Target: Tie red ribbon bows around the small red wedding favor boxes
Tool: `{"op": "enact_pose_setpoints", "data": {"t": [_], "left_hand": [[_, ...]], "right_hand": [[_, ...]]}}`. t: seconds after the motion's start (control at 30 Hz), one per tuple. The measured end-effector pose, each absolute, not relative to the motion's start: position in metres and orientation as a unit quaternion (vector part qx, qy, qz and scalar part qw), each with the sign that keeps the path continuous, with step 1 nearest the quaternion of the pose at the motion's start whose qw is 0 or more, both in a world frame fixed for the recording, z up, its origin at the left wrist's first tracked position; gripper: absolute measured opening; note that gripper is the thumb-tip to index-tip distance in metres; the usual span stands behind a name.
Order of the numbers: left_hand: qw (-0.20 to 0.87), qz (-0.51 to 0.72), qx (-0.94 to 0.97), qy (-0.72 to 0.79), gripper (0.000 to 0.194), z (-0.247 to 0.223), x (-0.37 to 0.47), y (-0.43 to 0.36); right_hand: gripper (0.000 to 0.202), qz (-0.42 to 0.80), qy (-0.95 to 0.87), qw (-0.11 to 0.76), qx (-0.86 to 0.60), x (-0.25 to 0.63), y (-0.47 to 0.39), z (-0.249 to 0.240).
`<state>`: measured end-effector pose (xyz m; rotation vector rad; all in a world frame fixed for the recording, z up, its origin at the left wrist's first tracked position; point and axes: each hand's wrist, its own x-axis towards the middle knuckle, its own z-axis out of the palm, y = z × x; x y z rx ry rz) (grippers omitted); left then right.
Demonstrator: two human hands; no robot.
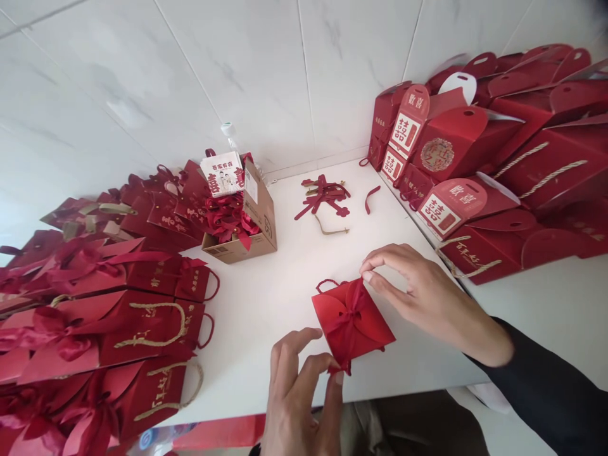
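A small red gift box (377, 324) stands on the white table in front of me, its petal-like flaps folded over on top. Dark red ribbon (350, 315) is knotted across its middle, and a cord handle loops out behind. My left hand (304, 386) pinches one ribbon end at the box's near edge. At the far right corner, the other ribbon end is between the thumb and forefinger of my right hand (418, 291). Both hands are closed in a pinch.
Red boxes with ribbon bows (114, 329) are stacked at the left. A cardboard box (263, 231) of red ribbons stands farther back. Loose red straps (325, 193) lie near the wall (266, 69). Many red handled boxes (468, 149) are piled at the right.
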<state>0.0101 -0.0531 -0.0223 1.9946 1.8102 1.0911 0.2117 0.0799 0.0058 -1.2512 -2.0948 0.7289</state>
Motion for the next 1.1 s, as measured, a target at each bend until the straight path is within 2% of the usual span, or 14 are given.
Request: {"op": "enact_pose_setpoints", "data": {"t": [0.2,0.37,0.53,0.7,0.83,0.97,1.1], "left_hand": [[0.122,0.378,0.667,0.631,0.017,-0.013,0.003,-0.06],[0.162,0.432,0.609,0.645,0.017,0.003,0.004,-0.035],[0.157,0.381,0.671,0.616,0.007,-0.004,0.024,0.004],[0.176,0.374,0.669,0.618,0.014,-0.008,0.03,0.01],[0.169,0.368,0.674,0.618,0.009,-0.002,0.019,-0.004],[0.147,0.314,0.69,0.636,0.014,-0.003,0.008,-0.02],[0.146,0.308,0.69,0.638,0.007,-0.009,0.006,-0.023]], "right_hand": [[0.014,0.243,-0.772,0.303,-0.503,0.216,0.082,0.004],[0.013,0.26,-0.787,0.295,-0.475,0.213,0.079,0.004],[0.012,0.269,-0.8,0.291,-0.45,0.21,0.079,0.007],[0.013,0.251,-0.761,0.334,-0.497,0.216,0.082,0.003],[0.015,0.213,-0.738,0.373,-0.521,0.222,0.075,0.0],[0.009,0.276,-0.784,0.297,-0.47,0.219,0.063,0.002],[0.012,0.31,-0.813,0.256,-0.421,0.206,0.059,0.003]]}}
